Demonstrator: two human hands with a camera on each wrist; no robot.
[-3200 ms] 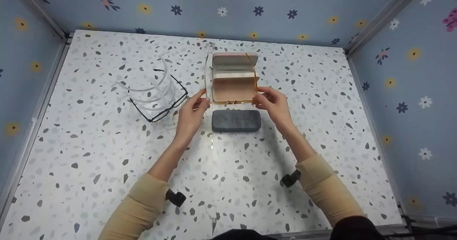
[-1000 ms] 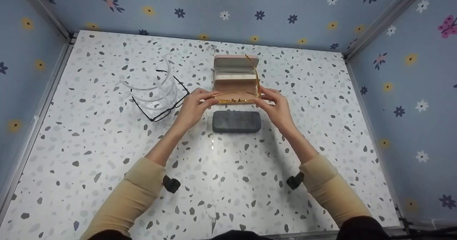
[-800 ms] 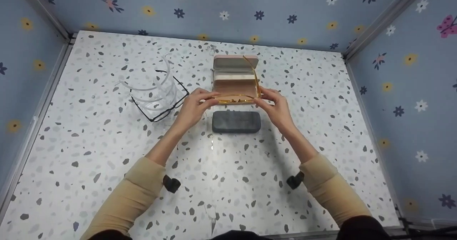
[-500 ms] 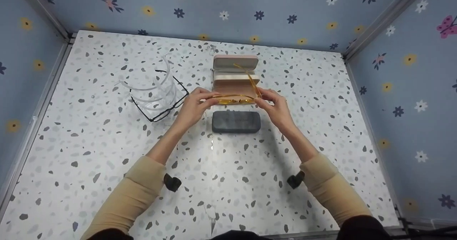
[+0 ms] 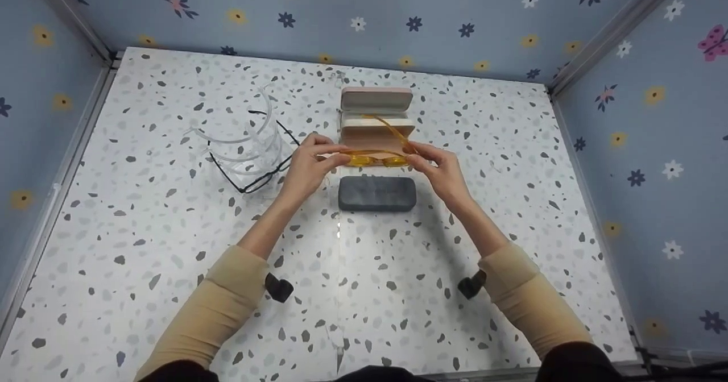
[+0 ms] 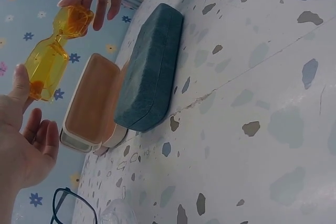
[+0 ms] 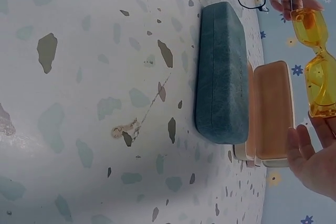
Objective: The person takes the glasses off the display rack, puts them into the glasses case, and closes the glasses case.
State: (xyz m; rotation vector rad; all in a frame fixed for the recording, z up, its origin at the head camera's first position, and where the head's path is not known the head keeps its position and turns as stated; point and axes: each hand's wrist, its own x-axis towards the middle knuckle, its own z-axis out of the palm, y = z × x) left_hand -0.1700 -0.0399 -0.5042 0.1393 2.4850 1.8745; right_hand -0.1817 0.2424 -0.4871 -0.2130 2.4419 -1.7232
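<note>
Yellow-tinted glasses (image 5: 362,160) are held level between my two hands, above the near edge of an open pink glasses case (image 5: 376,99). My left hand (image 5: 304,169) pinches their left end between thumb and fingers. At the other end, my right hand (image 5: 441,171) pinches the frame near the hinge. The left temple lies folded along the frame; the right one slants inward, partly folded. Both wrist views show the yellow lenses (image 6: 47,66) lifted clear of the case. Just in front of the case lies a closed blue-grey glasses case (image 5: 376,194).
On the left of the speckled table (image 5: 341,325) sit black-framed glasses (image 5: 259,183) and a clear plastic stand with curved arms (image 5: 250,146), close by my left hand. Blue flowered walls (image 5: 375,7) enclose the back and sides.
My left hand moved right from the glasses' left temple, which went from extended to folded. The glasses rose and tipped to show their lenses. The right temple swung inward, from extended to partly folded.
</note>
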